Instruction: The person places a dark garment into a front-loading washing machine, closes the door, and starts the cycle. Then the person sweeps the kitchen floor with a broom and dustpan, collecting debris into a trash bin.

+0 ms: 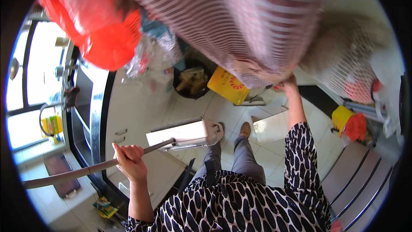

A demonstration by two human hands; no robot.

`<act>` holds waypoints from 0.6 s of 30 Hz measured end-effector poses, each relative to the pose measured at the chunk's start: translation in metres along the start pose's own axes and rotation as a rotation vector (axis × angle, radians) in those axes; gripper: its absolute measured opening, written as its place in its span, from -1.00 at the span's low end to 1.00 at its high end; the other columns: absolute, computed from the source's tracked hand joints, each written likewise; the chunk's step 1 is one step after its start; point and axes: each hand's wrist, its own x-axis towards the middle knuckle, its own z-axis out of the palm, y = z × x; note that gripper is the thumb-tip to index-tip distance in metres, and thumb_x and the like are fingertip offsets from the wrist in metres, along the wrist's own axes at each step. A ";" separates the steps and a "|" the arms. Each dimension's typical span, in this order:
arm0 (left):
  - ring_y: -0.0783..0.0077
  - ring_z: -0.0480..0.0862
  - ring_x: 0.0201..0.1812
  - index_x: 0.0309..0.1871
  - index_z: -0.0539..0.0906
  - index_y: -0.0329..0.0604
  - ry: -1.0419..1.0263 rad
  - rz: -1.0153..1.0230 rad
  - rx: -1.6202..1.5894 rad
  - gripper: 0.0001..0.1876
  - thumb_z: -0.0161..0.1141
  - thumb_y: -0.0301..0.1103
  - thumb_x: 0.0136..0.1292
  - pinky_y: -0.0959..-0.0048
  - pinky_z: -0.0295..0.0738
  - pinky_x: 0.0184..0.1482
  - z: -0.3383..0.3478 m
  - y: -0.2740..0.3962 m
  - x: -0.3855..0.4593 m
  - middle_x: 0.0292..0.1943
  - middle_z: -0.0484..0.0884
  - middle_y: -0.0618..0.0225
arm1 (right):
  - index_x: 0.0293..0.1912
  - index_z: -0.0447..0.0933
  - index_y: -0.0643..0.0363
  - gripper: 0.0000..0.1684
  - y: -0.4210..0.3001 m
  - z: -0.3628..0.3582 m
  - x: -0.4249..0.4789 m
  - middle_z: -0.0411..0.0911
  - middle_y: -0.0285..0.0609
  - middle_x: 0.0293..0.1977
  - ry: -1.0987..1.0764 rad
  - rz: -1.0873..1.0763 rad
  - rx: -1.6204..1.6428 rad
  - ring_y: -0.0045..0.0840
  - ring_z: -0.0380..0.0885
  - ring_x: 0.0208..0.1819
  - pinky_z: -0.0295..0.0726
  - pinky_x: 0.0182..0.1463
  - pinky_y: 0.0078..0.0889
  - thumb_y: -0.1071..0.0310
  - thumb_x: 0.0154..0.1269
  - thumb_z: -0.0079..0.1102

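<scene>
My left hand (131, 161) is closed around a long pole (99, 166), which runs from the left rim to a white plastic dustpan-like head (183, 133) above the floor near my feet. Reaching forward, my right hand (287, 83) is at the lower edge of a hanging pink-and-white striped cloth (257, 38); its fingers are partly hidden by the cloth, and whether they grip it is hard to tell. Behind the cloth's lower edge, a yellow container (228, 85) is on the tiled floor beside a black bin (192, 80) with waste in it.
Red plastic bags (109, 45) hang at the upper left, near a sink (84, 116) and window. A white panel (272, 127) lies on the floor. To the right are a yellow bucket (341, 119) with a red bag, a net bag (351, 67) and a metal-barred chair (357, 180).
</scene>
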 end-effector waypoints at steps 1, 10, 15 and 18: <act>0.56 -0.09 -0.79 -0.76 0.02 -0.06 -0.008 0.010 -0.008 -0.47 -0.33 -0.15 0.42 0.51 -0.07 -0.69 -0.003 -0.001 0.006 -0.86 -0.06 0.48 | -0.08 0.35 0.09 -0.65 -0.004 -0.006 0.001 0.44 -0.31 -0.56 -0.021 0.022 -0.073 -0.72 0.37 -0.64 0.34 -0.66 -0.65 0.20 0.16 0.11; 0.59 -0.01 -0.78 -0.73 0.14 -0.10 0.242 0.002 -0.071 -0.50 -0.29 -0.19 0.42 0.54 0.02 -0.66 -0.081 -0.031 -0.011 -0.85 0.04 0.49 | -0.29 0.52 0.27 -0.80 0.065 0.043 -0.170 0.54 -0.04 -0.45 -0.710 -0.642 -1.094 -0.29 0.54 -0.41 0.47 -0.33 -0.32 0.35 0.10 0.09; 0.60 0.00 -0.76 -0.73 0.16 -0.11 0.365 -0.028 -0.097 -0.50 -0.27 -0.21 0.42 0.53 0.04 -0.62 -0.138 -0.062 -0.005 -0.84 0.03 0.51 | -0.32 0.52 0.38 -0.81 0.026 0.099 -0.245 0.56 -0.04 -0.50 -0.360 -0.432 -0.684 -0.45 0.58 -0.49 0.50 -0.41 -0.49 0.43 0.18 0.01; 0.61 -0.01 -0.76 -0.75 0.15 -0.09 0.450 -0.066 -0.124 -0.49 -0.23 -0.21 0.41 0.53 0.04 -0.61 -0.166 -0.069 0.005 -0.85 0.03 0.51 | -0.26 0.49 0.46 -0.70 0.015 0.105 -0.273 0.57 0.01 -0.46 -0.255 -0.294 -0.514 -0.38 0.62 -0.36 0.59 -0.30 -0.49 0.35 0.27 -0.07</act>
